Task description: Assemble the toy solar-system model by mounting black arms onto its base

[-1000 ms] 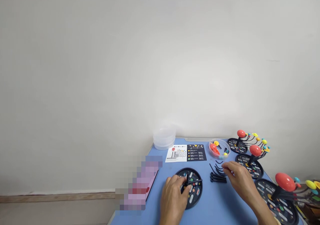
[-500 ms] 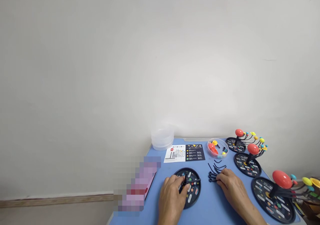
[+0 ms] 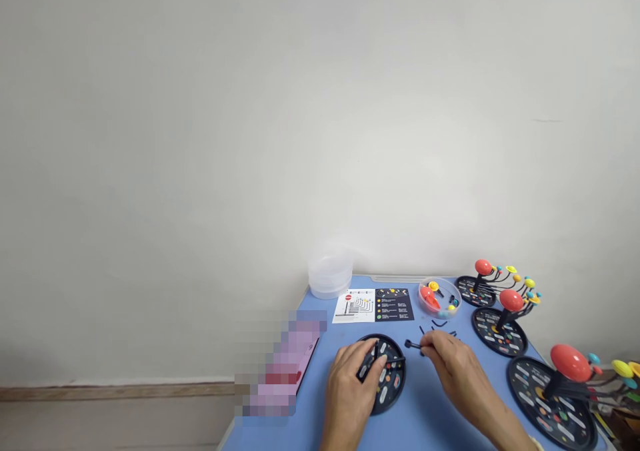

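Note:
My left hand (image 3: 353, 381) closes its thumb and fingers round the black post at the middle of a round black base (image 3: 389, 392) printed with coloured dots and labels. One thin black arm (image 3: 395, 359) sticks out from that post to the right. Just right of the base, my right hand (image 3: 453, 364) pinches a black rod (image 3: 413, 345), its ringed end pointing left towards the base. Behind the right fingers lie more bent black rods (image 3: 440, 323), partly hidden by the hand.
Three assembled models with red balls (image 3: 570, 363) stand along the right side. A clear dish (image 3: 440, 298) of small coloured parts, a printed sheet (image 3: 374, 305) and clear stacked containers (image 3: 331, 276) are at the back. A pink, pixelated object (image 3: 285, 367) lies left.
My right hand has lifted a rod from the pile and brought it left, nearer the base. My left hand keeps its hold on the post. The view has shifted slightly.

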Demonstrator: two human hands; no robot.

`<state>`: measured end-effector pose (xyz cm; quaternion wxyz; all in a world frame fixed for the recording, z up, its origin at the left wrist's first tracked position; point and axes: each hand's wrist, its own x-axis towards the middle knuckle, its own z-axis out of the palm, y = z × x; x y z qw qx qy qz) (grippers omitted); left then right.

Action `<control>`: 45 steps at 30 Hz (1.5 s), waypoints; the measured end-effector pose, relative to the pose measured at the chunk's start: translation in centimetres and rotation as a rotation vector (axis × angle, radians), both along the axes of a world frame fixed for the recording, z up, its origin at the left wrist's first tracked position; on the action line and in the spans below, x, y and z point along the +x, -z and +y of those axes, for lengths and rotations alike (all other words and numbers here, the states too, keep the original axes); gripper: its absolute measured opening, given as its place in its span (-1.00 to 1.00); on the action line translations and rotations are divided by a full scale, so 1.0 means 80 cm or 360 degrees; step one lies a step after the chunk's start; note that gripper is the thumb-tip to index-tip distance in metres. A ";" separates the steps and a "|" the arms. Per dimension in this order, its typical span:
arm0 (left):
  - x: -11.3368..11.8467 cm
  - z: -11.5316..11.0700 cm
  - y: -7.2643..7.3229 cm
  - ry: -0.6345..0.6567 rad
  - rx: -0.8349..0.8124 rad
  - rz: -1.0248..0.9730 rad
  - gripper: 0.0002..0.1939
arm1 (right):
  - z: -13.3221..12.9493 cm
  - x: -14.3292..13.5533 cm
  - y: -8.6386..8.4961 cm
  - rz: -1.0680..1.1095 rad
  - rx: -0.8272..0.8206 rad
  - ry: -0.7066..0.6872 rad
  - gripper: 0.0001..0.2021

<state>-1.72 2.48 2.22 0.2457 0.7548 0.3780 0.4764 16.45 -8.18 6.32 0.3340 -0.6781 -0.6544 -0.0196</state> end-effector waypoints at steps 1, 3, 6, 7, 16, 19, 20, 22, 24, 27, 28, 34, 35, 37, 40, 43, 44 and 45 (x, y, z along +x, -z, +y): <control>0.000 0.000 0.000 0.0017 0.0008 -0.0041 -0.72 | 0.006 -0.008 -0.010 0.0001 0.0041 -0.0054 -0.84; 0.000 0.000 0.002 0.0038 0.0010 -0.0095 -0.71 | 0.020 -0.023 -0.024 -0.0044 0.0076 -0.0120 -0.83; 0.000 0.001 0.006 0.0053 -0.0009 -0.0137 -0.71 | 0.037 -0.039 -0.031 -0.0104 0.0088 -0.0173 -0.83; 0.000 0.001 0.007 0.0063 -0.0018 -0.0145 -0.71 | 0.040 -0.042 -0.030 -0.0110 0.0088 -0.0185 -0.83; 0.000 -0.002 0.006 0.0066 -0.0074 -0.0152 -0.68 | 0.042 -0.043 -0.036 -0.0116 -0.0085 -0.0221 -0.81; 0.000 -0.002 0.006 0.0075 -0.0072 -0.0160 -0.68 | 0.044 -0.040 -0.040 -0.0110 -0.0121 -0.0253 -0.78; 0.000 -0.001 0.007 0.0072 -0.0070 -0.0165 -0.68 | 0.045 -0.039 -0.042 -0.0115 -0.0129 -0.0275 -0.76; 0.001 0.000 0.008 0.0066 -0.0071 -0.0176 -0.68 | 0.047 -0.036 -0.044 -0.0124 -0.0145 -0.0321 -0.73; 0.002 0.002 0.009 0.0056 -0.0086 -0.0182 -0.68 | 0.048 -0.034 -0.046 -0.0141 -0.0158 -0.0354 -0.72; 0.002 0.002 0.009 0.0049 -0.0113 -0.0170 -0.68 | 0.048 -0.035 -0.049 -0.0206 -0.0173 -0.0346 -0.71; 0.002 0.002 0.008 0.0049 -0.0117 -0.0167 -0.68 | 0.048 -0.036 -0.049 -0.0227 -0.0171 -0.0335 -0.71; -0.001 0.002 0.008 0.0059 -0.0106 -0.0176 -0.68 | 0.045 -0.043 -0.036 -0.0191 -0.0077 -0.0226 -0.71; -0.001 0.003 0.009 0.0058 -0.0102 -0.0176 -0.68 | 0.045 -0.043 -0.032 -0.0170 -0.0056 -0.0228 -0.72; -0.001 0.004 0.010 0.0055 -0.0097 -0.0176 -0.68 | 0.045 -0.043 -0.026 -0.0129 -0.0016 -0.0252 -0.72; 0.000 0.004 0.011 0.0046 -0.0100 -0.0173 -0.68 | 0.048 -0.043 -0.021 -0.0025 0.0076 -0.0298 -0.72; 0.001 0.004 0.010 0.0039 -0.0128 -0.0160 -0.68 | 0.049 -0.039 -0.023 0.0154 0.0207 -0.0318 -0.75; 0.002 0.003 0.010 0.0037 -0.0142 -0.0153 -0.68 | 0.048 -0.036 -0.025 0.0192 0.0227 -0.0305 -0.75; 0.002 0.003 0.010 0.0033 -0.0158 -0.0146 -0.68 | 0.046 -0.032 -0.026 0.0208 0.0218 -0.0282 -0.75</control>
